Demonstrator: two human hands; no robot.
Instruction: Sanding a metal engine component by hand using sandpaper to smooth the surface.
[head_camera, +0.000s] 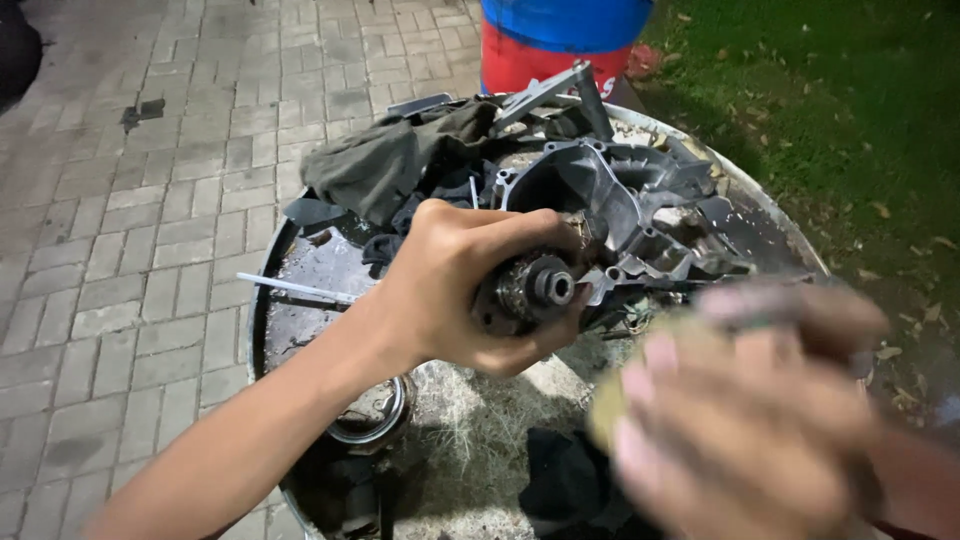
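My left hand (455, 285) is wrapped around a dirty round metal part with a central hub (535, 290), held up over a drum top (300, 250). Behind it sits a grey cast engine casing (620, 205). My right hand (745, 415) is blurred in the lower right, close to the camera, fingers curled around a yellowish pad or cloth (605, 410); a dark handle-like shape (770, 305) shows at its top, too blurred to identify.
An olive rag (385, 165) and dark cloths lie on the drum beside a thin white rod (295, 289) and a round metal tin (372, 412). A red and blue barrel (560, 40) stands behind. Paving lies left, grass right.
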